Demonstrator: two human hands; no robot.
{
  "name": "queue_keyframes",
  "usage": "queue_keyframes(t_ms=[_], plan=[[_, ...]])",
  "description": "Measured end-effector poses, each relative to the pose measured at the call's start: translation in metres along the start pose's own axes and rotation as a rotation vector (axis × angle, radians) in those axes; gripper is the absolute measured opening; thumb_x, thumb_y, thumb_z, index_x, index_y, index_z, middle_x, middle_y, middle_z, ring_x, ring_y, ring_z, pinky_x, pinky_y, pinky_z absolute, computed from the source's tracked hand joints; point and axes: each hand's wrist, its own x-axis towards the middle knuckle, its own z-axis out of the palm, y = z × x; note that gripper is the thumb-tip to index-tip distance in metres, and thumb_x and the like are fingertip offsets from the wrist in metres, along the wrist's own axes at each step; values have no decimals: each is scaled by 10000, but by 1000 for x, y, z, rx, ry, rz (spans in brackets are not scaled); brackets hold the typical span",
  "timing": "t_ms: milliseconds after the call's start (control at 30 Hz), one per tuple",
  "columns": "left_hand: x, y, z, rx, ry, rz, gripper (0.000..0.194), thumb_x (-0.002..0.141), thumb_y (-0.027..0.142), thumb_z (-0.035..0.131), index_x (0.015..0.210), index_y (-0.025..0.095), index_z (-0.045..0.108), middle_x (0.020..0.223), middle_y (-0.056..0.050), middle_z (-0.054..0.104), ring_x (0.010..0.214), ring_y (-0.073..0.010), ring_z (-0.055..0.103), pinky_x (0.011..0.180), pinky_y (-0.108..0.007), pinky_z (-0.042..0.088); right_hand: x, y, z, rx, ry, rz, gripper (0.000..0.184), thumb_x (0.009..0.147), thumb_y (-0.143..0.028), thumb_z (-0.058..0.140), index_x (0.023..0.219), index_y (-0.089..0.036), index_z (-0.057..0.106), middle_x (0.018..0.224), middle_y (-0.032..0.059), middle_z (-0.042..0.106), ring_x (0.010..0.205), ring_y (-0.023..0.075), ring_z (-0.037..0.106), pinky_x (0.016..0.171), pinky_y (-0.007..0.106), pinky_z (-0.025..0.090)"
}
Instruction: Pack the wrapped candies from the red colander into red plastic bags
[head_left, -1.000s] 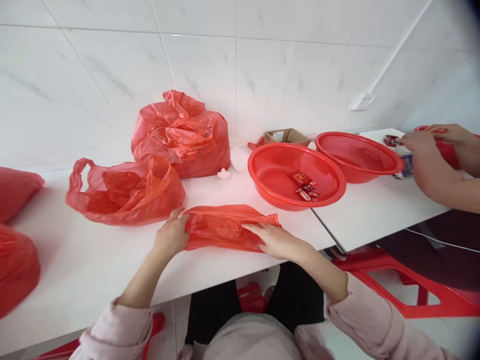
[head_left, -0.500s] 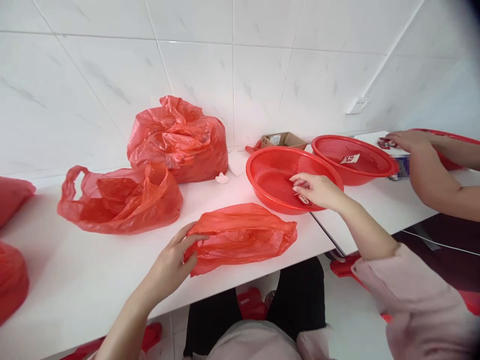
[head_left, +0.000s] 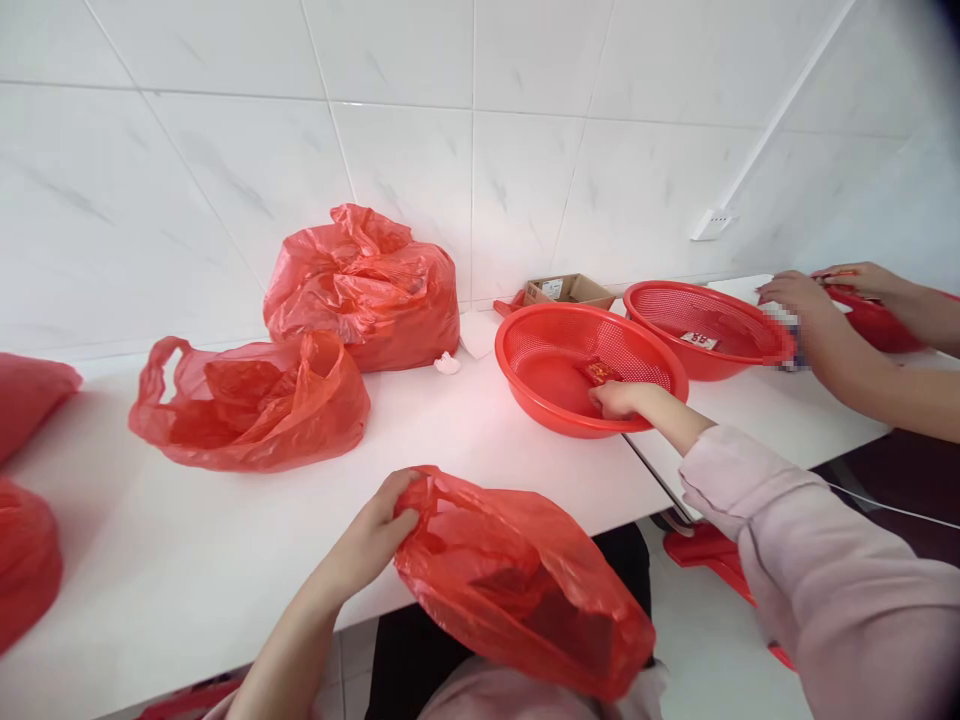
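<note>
Plainly, the left hand (head_left: 379,545) grips the rim of a red bag (head_left: 525,600), which hangs open over the table (head_left: 187,560) edge and the lap. The right hand (head_left: 619,398) reaches into the near basket (head_left: 544,385), fingertips beside a red packet (head_left: 595,370); whether it holds anything, I cannot tell. Farther out, an open bag (head_left: 251,415) sits left, a bulging bag (head_left: 364,300) behind it, and a second basket (head_left: 697,300) to the right, near a co-worker's hands (head_left: 806,305).
</note>
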Motion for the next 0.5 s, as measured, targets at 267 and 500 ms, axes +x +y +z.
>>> queue_keyframes(t_ms=[267,500], plan=[[10,-14,-3,59,149,-10,513,804,304,493,1288,175,603,1466,-119,494,1349,-297,464,1128,-463,364,-28,-17,-11,214,-140,-217,256,776,-118,581,1009,-210,634,951,40,686,770,173,653,650,262,483],[13,-10,6,55,114,-16,574,779,266,500,1340,169,572,1458,-118,516,1336,-298,483,1147,-479,342,-108,-97,-9,681,259,-598,278,902,-260,493,1172,-245,555,1017,18,680,896,168,666,820,309,533]])
